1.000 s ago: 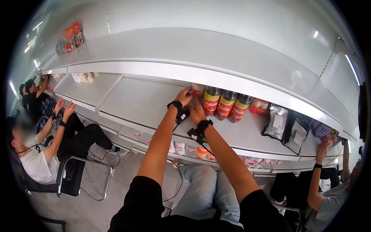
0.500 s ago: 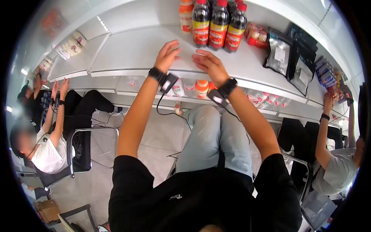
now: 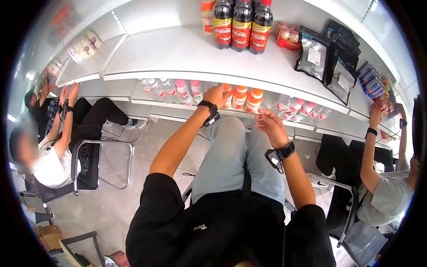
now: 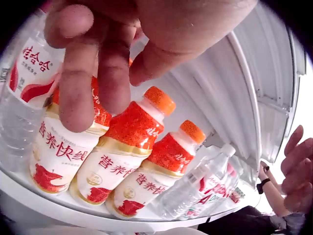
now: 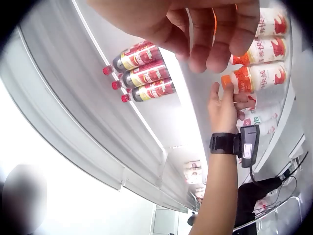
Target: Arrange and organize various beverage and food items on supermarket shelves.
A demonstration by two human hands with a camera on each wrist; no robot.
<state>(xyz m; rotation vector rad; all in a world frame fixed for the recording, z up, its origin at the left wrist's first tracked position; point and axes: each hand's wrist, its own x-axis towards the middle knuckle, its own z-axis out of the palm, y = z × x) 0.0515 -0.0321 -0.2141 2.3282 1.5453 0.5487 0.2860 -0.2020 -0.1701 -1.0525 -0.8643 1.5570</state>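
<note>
Reaches with the loosely spread left hand (image 3: 215,95) to the leftmost of three orange-capped bottles (image 4: 61,152) on the white lower shelf (image 4: 146,225); cannot tell whether touching. Holds the right hand (image 3: 272,127) relaxed and empty near the row's other end. Sits facing dark cola bottles (image 3: 240,26) on an upper shelf (image 3: 164,53), above grey floor (image 3: 102,218).

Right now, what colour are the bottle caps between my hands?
Orange caps, clearest in the left wrist view.

I have before me orange-capped bottles (image 4: 124,127) in glossy plastic, cola bottles (image 3: 242,27) likewise, a smooth, semi-gloss white shelf (image 3: 164,51), and my matt cloth jeans (image 3: 218,164).
</note>
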